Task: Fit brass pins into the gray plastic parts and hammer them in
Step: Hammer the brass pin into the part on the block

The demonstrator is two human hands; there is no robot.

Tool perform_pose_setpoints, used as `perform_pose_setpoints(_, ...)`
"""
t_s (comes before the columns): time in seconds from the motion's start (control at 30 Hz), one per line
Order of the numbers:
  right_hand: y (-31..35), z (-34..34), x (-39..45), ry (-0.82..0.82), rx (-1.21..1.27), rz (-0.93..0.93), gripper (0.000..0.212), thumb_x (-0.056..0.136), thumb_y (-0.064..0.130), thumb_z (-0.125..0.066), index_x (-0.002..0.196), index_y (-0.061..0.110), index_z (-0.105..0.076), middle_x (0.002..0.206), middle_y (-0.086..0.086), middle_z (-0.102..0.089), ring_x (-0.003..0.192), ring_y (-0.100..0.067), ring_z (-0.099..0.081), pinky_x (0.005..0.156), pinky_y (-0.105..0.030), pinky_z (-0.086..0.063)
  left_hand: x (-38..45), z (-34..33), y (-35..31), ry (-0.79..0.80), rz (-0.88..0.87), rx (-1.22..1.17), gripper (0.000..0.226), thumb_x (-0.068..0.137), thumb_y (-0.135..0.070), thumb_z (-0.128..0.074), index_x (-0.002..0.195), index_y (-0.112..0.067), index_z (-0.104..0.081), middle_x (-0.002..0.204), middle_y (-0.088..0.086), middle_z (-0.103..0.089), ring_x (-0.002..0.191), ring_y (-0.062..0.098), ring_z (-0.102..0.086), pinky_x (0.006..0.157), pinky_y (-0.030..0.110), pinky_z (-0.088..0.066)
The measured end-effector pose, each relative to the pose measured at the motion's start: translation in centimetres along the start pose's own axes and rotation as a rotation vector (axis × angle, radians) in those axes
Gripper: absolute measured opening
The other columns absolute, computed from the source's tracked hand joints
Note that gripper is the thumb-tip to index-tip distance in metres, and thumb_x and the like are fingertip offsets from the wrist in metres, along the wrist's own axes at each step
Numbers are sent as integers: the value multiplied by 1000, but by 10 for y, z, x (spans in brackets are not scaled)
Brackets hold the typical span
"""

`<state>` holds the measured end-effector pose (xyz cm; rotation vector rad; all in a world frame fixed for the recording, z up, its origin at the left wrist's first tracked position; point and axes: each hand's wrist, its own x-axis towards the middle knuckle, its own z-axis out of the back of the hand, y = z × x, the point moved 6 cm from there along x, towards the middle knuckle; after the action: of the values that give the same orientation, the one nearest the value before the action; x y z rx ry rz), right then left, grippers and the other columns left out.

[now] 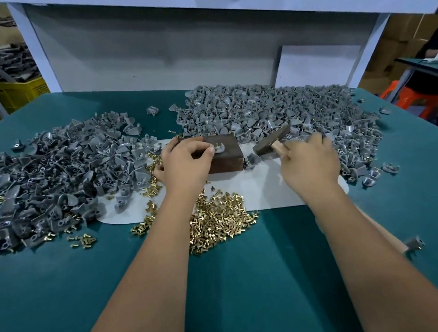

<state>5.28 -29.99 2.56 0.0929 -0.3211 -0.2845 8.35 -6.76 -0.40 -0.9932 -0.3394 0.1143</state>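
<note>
Item: gray plastic part (218, 148), set on top of the dark metal block (225, 155) at the middle of the teal surface (248, 281); a brass pin appears to stand in it, though this is too small to confirm.

Left hand (186, 163): grip closed in a pinch, thumb and forefinger on the part, steadying it on the block.

Right hand (308, 161): grip curled round the wooden handle of the hammer (271, 142), close under the head; the steel head hangs just right of the block, not touching the part.

Stock: loose brass pins (217, 219) heaped near the front of the white mat (267, 188); a pile of gray parts (55, 168) to the left; a larger pile (273, 109) behind and to the right, some showing brass.

Hazards, as judged: the fingertips sit right at the strike point, so a blow landing off-centre could catch them. A tilted pin could bend or go in crooked. The part rests near the block's edge; a glancing hit might flick it off into the piles.
</note>
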Motion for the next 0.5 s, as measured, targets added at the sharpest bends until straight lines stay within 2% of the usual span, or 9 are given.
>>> perform_pose_setpoints(0.03, 11, 5, 0, -59, 14, 45, 27, 96, 29, -50, 117, 19, -64, 113, -15, -54, 104, -33, -48, 86, -40, -40, 0, 1, 0, -7, -1, 0, 10, 89, -42, -66, 80, -46, -64, 123, -27, -57, 140, 7, -24, 103, 43, -14)
perform_pose_setpoints(0.1, 40, 11, 1, -66, 271, 145, 26, 96, 33, -51, 115, 23, -66, 109, -8, -58, 102, -28, -53, 88, -37, -44, -1, 2, -2, -12, -23, 7, 14, 89, -41, -66, 77, -47, -62, 114, -28, -56, 139, 8, -25, 103, 42, -15)
perform_pose_setpoints(0.17, 73, 9, 2, -6, 529, 227, 19, 96, 30, -52, 102, 25, -70, 98, 2, -64, 89, -17, -58, 76, -30, -46, -1, 2, -4, -23, -62, 31, 16, 89, -39, -66, 76, -48, -62, 113, -27, -60, 137, 13, -28, 106, 46, -17)
perform_pose_setpoints(0.2, 87, 8, 3, 15, 574, 252, 17, 96, 29, -53, 94, 25, -69, 92, 5, -65, 84, -14, -58, 70, -28, -44, -1, 3, -5, -42, -79, 59, 12, 89, -38, -66, 80, -47, -65, 115, -26, -62, 136, 14, -30, 107, 47, -17)
perform_pose_setpoints(0.27, 104, 3, 6, 42, 558, 268, 18, 95, 29, -53, 83, 22, -64, 84, 5, -64, 80, -16, -58, 66, -30, -43, -1, 5, -6, -74, -106, 118, 8, 89, -38, -65, 91, -42, -72, 116, -27, -63, 134, 13, -33, 106, 48, -16)
perform_pose_setpoints(0.37, 110, -7, 11, 72, 527, 254, 25, 95, 32, -53, 76, 17, -61, 80, -1, -62, 79, -22, -58, 69, -35, -48, -1, 5, -6, -79, -125, 138, 12, 90, -40, -62, 94, -42, -73, 114, -29, -63, 130, 10, -34, 107, 50, -16)
perform_pose_setpoints(0.5, 112, -10, 12, 24, 466, 253, 24, 95, 35, -54, 75, 21, -54, 82, -2, -61, 78, -23, -56, 63, -30, -38, -1, 6, -8, -93, -147, 140, 12, 89, -44, -61, 91, -42, -73, 113, -29, -63, 126, 8, -35, 102, 42, -14)
